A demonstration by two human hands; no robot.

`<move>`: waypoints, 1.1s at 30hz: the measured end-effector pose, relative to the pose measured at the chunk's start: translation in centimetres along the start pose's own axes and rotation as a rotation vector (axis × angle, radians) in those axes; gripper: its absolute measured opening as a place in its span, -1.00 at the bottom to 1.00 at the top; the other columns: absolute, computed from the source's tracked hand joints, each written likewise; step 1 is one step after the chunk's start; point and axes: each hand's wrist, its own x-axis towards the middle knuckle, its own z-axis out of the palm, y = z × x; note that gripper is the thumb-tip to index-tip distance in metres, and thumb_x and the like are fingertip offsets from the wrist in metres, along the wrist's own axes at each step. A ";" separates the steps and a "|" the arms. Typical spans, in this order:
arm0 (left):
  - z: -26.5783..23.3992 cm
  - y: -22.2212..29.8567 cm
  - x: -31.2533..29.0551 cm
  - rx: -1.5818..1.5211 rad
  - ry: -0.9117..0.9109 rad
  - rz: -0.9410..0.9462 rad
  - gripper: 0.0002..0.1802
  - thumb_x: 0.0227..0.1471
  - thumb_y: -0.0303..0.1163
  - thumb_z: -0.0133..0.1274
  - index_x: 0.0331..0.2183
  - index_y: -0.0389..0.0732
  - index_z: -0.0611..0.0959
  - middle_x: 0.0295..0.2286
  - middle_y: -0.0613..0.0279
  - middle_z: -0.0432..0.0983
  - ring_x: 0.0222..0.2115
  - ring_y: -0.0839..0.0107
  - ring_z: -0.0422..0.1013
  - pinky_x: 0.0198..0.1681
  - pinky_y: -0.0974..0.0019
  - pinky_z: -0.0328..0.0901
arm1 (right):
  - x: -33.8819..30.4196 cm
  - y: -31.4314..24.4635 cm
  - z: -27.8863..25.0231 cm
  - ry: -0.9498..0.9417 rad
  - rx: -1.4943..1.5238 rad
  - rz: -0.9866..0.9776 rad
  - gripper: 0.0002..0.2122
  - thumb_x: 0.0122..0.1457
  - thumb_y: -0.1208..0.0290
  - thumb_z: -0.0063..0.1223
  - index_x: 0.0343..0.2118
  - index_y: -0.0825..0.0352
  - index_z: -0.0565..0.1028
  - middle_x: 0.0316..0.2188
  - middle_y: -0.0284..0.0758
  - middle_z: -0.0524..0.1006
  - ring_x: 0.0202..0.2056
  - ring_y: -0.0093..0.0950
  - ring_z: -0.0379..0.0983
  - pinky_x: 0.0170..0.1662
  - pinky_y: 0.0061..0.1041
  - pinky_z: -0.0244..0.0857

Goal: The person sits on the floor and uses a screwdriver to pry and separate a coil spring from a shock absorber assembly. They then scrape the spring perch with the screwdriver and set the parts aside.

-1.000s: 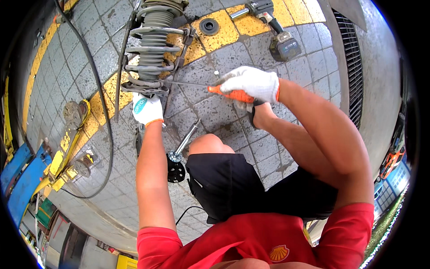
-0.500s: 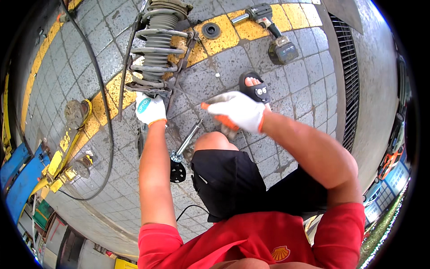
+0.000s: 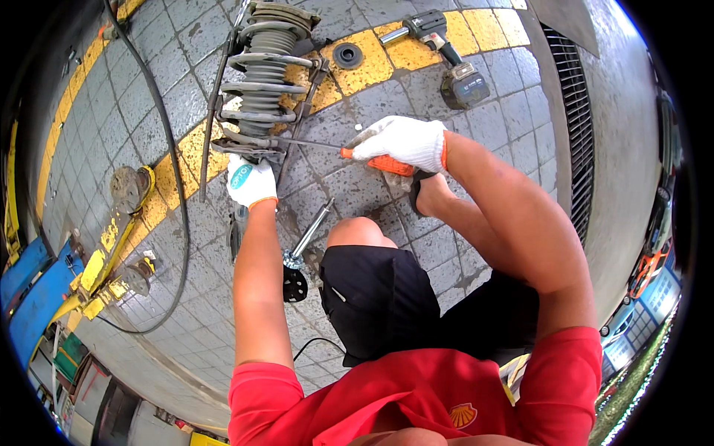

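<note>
The likeliest trouble for you is a slip: the screwdriver points at the near end of the coil spring assembly, and a glancing blade could skate off the worn metal into your left hand, which sits just below it. If the spring is under load, a threaded rod beside the coils shifting out of place could let it jump toward your fingers. The assembly stretches away from you on the tiled floor, left of its middle, crossing the yellow band and well apart from the floor's right edge, where a drain grate runs. Your hands are apart, both in white gloves. The left is up against the assembly's near end; its fingers are hidden underneath, so how far they are open, and whether they grip, cannot be told. Your right hand, off to the right, is closed around the orange handle, palm down; the thin blade reaches left to the assembly, though whether its tip touches cannot be made out. A cordless impact wrench lies beyond that hand, toward the floor's right edge, with a black ring nearer the coils
</note>
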 end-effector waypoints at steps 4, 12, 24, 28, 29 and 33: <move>-0.2 0.1 0.2 -0.022 -0.026 -0.024 -0.35 -0.09 -0.09 0.33 0.03 -0.11 0.55 -0.17 -0.04 0.65 -0.17 -0.07 0.60 -0.10 -0.03 0.48 | 0.8 0.7 0.7 0.042 0.055 -0.023 -0.58 0.20 0.09 0.23 -0.08 0.37 0.70 -0.17 -0.26 0.68 -0.15 -0.45 0.55 -0.05 -0.44 0.38; -0.1 -0.5 0.3 -0.010 -0.035 -0.037 -0.32 -0.13 -0.09 0.37 0.04 -0.10 0.56 -0.17 -0.03 0.65 -0.16 -0.06 0.60 -0.11 -0.03 0.48 | -1.7 -1.4 6.5 -0.015 0.557 0.128 -0.67 0.30 0.19 0.15 -0.10 0.41 0.59 -0.53 -0.43 0.48 -0.61 -0.57 0.34 -0.49 -0.44 0.34; -0.5 -0.2 0.1 0.019 0.035 0.022 -0.53 -0.03 -0.10 0.27 -0.17 -0.17 0.55 -0.28 0.04 0.61 -0.26 0.01 0.61 -0.20 -0.02 0.48 | 0.2 -4.7 7.4 -0.007 -0.002 -0.022 -0.67 0.35 0.17 0.02 -0.18 0.42 0.58 -0.42 -0.25 0.59 -0.39 -0.46 0.51 -0.27 -0.41 0.40; -0.5 -0.3 -0.1 0.030 0.037 0.048 -0.51 0.00 -0.07 0.23 -0.12 -0.18 0.57 -0.25 0.03 0.63 -0.26 0.00 0.61 -0.19 -0.02 0.48 | 0.5 -6.6 9.6 0.018 0.173 0.043 -0.58 0.36 0.16 -0.09 -0.46 0.40 0.63 -0.57 -0.14 0.62 -0.42 -0.17 0.58 -0.23 -0.24 0.40; -0.5 -0.3 -0.2 0.024 0.052 0.059 -0.51 0.00 -0.07 0.23 -0.12 -0.18 0.57 -0.25 0.03 0.63 -0.26 0.01 0.61 -0.19 -0.02 0.48 | 0.9 -6.5 10.4 0.153 0.113 -0.074 -0.58 0.36 0.18 -0.06 -0.50 0.40 0.62 -0.62 -0.15 0.59 -0.51 -0.22 0.53 -0.31 -0.24 0.37; -0.7 -0.6 -0.2 0.037 0.020 0.051 -0.46 -0.02 -0.07 0.26 -0.08 -0.20 0.57 -0.23 0.02 0.64 -0.24 -0.01 0.61 -0.16 -0.02 0.48 | 1.2 -6.7 11.7 0.194 0.493 -0.018 -0.58 0.38 0.23 -0.03 -0.58 0.40 0.59 -0.72 -0.20 0.51 -0.68 -0.32 0.40 -0.49 -0.27 0.28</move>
